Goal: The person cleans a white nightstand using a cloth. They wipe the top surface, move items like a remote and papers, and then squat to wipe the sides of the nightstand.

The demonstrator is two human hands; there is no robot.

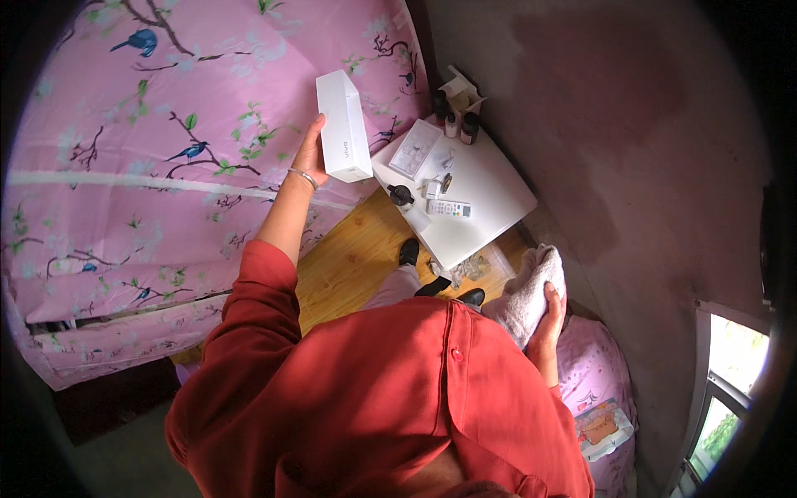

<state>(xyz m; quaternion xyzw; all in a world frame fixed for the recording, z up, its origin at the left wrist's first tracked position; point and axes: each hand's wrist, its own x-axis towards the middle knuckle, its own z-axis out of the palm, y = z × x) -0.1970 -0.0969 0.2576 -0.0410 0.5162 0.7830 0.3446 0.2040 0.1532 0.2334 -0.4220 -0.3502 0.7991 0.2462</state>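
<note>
My left hand [312,149] grips a long white box [344,124] by its left side, holding it up between the pink curtain and the white table. A folded pale cloth [531,290], perhaps a towel, is bunched in my right hand [549,319] close to my right side, the thumb pressed on it. Beyond the box, the white tabletop [490,187] carries a white remote control [449,208], a shallow clear-lidded box [415,149] and a small white adapter-like piece [432,189]. A bottle with a black top [401,196] stands at the table's near left edge.
Small dark bottles [469,128] and an opened carton [462,90] crowd the table's far corner by the wall [598,124]. Pink bird-printed fabric [191,100] fills the left. Clear plastic wrapping [475,267] lies near my shoes on the wooden floor [349,257]. A tissue pack [603,428] rests at the lower right.
</note>
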